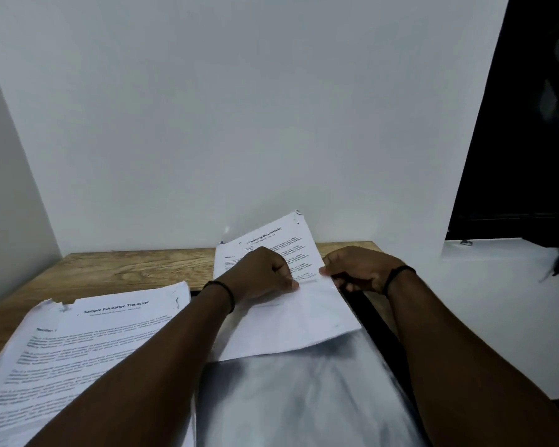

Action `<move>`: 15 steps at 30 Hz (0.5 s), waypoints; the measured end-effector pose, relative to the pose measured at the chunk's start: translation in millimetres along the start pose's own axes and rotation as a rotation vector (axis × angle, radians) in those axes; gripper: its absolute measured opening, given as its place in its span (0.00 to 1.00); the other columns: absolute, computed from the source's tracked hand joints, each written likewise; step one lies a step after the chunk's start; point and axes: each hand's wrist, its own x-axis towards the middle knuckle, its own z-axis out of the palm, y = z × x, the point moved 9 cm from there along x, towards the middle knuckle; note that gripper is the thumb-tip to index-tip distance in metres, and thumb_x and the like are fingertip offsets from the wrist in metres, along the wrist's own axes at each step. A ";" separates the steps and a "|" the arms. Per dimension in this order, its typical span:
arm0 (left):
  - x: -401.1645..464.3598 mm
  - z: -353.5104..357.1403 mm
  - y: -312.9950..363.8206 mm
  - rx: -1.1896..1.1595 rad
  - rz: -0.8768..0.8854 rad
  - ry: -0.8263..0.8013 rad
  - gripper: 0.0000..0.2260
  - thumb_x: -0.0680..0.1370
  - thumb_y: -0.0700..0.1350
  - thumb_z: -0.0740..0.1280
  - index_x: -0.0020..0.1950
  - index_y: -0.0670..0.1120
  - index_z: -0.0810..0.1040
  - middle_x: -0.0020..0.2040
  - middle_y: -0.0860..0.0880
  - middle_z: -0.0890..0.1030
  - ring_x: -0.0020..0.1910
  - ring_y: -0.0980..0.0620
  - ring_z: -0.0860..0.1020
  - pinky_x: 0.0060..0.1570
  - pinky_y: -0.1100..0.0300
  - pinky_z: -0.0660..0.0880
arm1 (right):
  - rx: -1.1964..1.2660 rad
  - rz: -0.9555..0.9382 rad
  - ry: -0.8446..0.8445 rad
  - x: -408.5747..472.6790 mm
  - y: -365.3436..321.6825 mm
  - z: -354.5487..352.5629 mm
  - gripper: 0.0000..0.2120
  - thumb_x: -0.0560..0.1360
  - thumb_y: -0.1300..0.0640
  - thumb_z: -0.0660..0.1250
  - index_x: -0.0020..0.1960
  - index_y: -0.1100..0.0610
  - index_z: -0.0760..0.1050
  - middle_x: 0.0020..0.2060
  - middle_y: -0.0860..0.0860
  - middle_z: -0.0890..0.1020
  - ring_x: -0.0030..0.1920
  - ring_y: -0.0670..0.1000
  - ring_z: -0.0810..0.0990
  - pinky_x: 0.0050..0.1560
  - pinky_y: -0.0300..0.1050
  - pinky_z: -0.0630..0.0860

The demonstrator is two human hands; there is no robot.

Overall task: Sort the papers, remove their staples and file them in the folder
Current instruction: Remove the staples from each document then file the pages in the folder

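Note:
A printed sheet headed "Internship Documentation" (291,304) is tilted up off the desk, its far corner against the wall. My left hand (262,272) lies on its middle with fingers curled, thumb and fingertips pinching the page. My right hand (359,269) pinches the sheet's right edge. Under the sheet lies a folder with a glossy clear sleeve (304,398) and a black spine. A stack of papers topped by "Sample Education Transcript" (88,350) lies at the left, its top corners torn. No staple can be made out.
The wooden desk (117,269) stands in a corner of white walls. Right of the desk a white ledge (497,301) runs below a dark opening.

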 end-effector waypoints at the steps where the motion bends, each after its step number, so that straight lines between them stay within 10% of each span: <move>1: -0.6 2.8 -1.1 -0.032 -0.004 -0.015 0.13 0.72 0.41 0.77 0.31 0.46 0.77 0.22 0.57 0.74 0.22 0.60 0.69 0.28 0.67 0.67 | -0.016 -0.009 0.045 2.6 -1.8 1.0 0.12 0.78 0.55 0.70 0.37 0.58 0.76 0.27 0.53 0.73 0.25 0.48 0.67 0.25 0.38 0.63; 5: 3.2 2.1 -1.2 -0.019 0.036 0.009 0.12 0.71 0.43 0.78 0.32 0.46 0.78 0.25 0.58 0.75 0.25 0.63 0.70 0.33 0.66 0.67 | -0.212 -0.111 0.272 14.7 -15.8 -4.4 0.19 0.77 0.55 0.71 0.32 0.59 0.69 0.26 0.52 0.70 0.26 0.49 0.66 0.26 0.39 0.61; 8: 5.6 -2.8 -3.5 -0.014 0.025 0.037 0.14 0.67 0.51 0.79 0.31 0.46 0.78 0.27 0.57 0.76 0.28 0.63 0.71 0.43 0.63 0.67 | -0.163 -0.038 0.100 6.4 -7.1 -2.5 0.11 0.78 0.55 0.70 0.39 0.58 0.76 0.24 0.50 0.72 0.23 0.47 0.66 0.24 0.37 0.63; 11: 2.3 -0.6 -1.0 0.003 0.005 0.018 0.14 0.70 0.46 0.79 0.30 0.48 0.77 0.24 0.58 0.75 0.25 0.63 0.70 0.32 0.69 0.66 | -0.028 -0.001 -0.027 0.0 -3.7 4.2 0.11 0.78 0.51 0.71 0.48 0.60 0.81 0.27 0.51 0.75 0.24 0.46 0.69 0.25 0.36 0.66; 15: 2.7 2.0 -0.6 0.000 -0.010 0.000 0.15 0.71 0.44 0.78 0.29 0.49 0.76 0.24 0.57 0.74 0.25 0.61 0.70 0.31 0.67 0.67 | -0.310 -0.097 0.247 20.7 -19.1 0.9 0.21 0.78 0.45 0.68 0.34 0.59 0.71 0.28 0.52 0.73 0.31 0.52 0.71 0.28 0.35 0.64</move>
